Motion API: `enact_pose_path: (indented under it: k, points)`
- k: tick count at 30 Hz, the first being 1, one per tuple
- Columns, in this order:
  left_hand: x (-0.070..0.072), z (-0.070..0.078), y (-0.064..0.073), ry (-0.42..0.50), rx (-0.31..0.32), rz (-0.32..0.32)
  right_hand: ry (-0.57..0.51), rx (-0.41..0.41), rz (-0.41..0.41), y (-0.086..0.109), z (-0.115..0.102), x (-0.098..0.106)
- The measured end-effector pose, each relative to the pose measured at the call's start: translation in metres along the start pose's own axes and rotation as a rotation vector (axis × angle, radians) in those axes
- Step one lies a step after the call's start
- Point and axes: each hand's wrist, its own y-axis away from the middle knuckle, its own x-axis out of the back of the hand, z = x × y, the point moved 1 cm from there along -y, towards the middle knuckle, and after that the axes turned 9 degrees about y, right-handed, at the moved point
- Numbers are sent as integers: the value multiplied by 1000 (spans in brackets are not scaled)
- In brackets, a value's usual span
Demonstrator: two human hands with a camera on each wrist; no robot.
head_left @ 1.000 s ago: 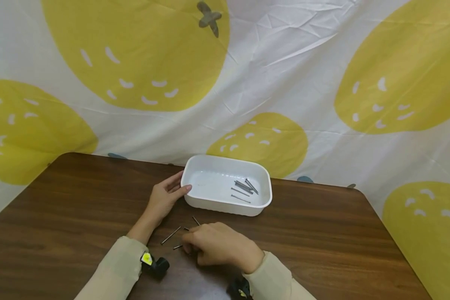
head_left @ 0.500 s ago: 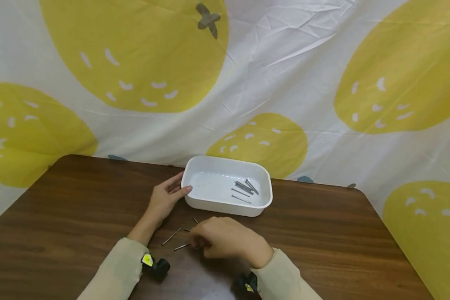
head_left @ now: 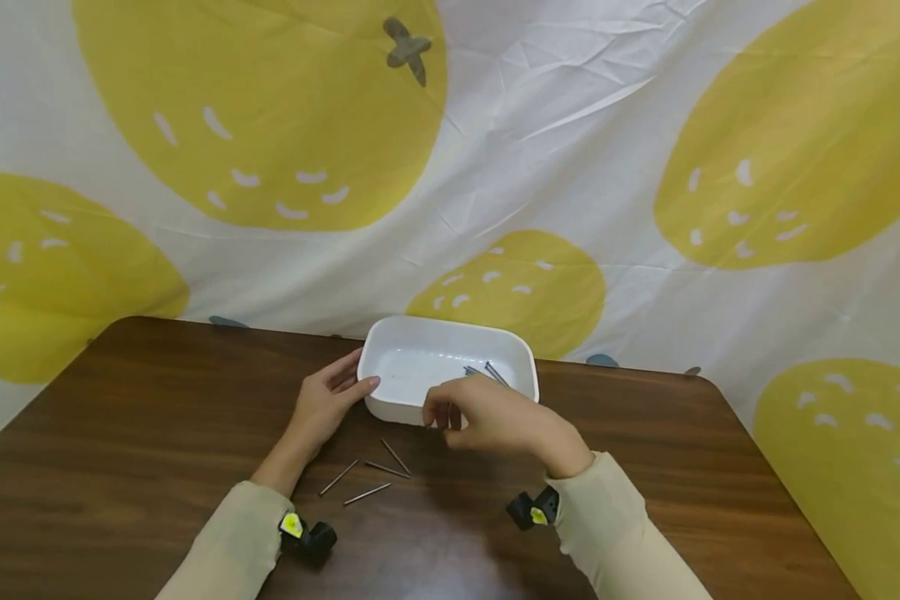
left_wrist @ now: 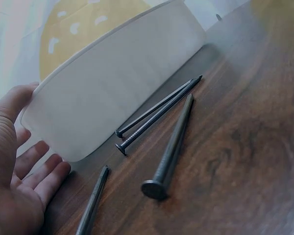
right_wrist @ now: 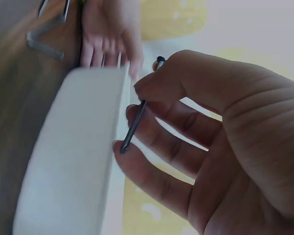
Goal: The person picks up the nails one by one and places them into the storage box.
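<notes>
A white rectangular plastic tray (head_left: 399, 367) stands toward the back of the table in the head view. My left hand (head_left: 327, 400) holds its left end, thumb over the rim and fingers against the outer wall. In front of the tray's right part hovers my right hand (head_left: 495, 417). The right wrist view shows that hand pinching a nail (right_wrist: 133, 126) between thumb and fingers, beside the tray's rim. More nails (head_left: 497, 373) lie inside the tray at the right, partly hidden by the right hand. Several loose nails (head_left: 367, 494) rest on the table before the tray.
The brown wooden table (head_left: 682, 483) extends around the tray. Behind it hangs a white cloth (head_left: 555, 167) printed with yellow fruit, close to the table's back edge. Black wrist cameras (head_left: 311, 540) sit at both cuffs.
My right hand has risen from the loose nails on the table to the tray's front rim, bringing one nail with it. My left hand stays on the tray's left end.
</notes>
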Motion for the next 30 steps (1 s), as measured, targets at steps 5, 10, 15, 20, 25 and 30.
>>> enact_pose_path:
  k: [5, 10, 15, 20, 25, 30]
  points:
    - [-2, 0, -2, -11, 12, -15, -25, -32, -3, -1, 25, 15]
    - [-4, 0, -2, -19, 9, -22, -10, -78, -22, -4, 44, 27]
    - [-4, 1, -1, -19, 8, -19, -35, -106, -71, -9, 58, 33]
    - [-4, 0, -2, -24, 8, -21, -38, -107, -86, -15, 69, 34]
    - [-5, 1, -2, -15, 11, -23, -32, -113, -91, -21, 79, 29]
    - [-6, 2, -2, -2, 15, -26, -28, -170, -107, -25, 88, 20]
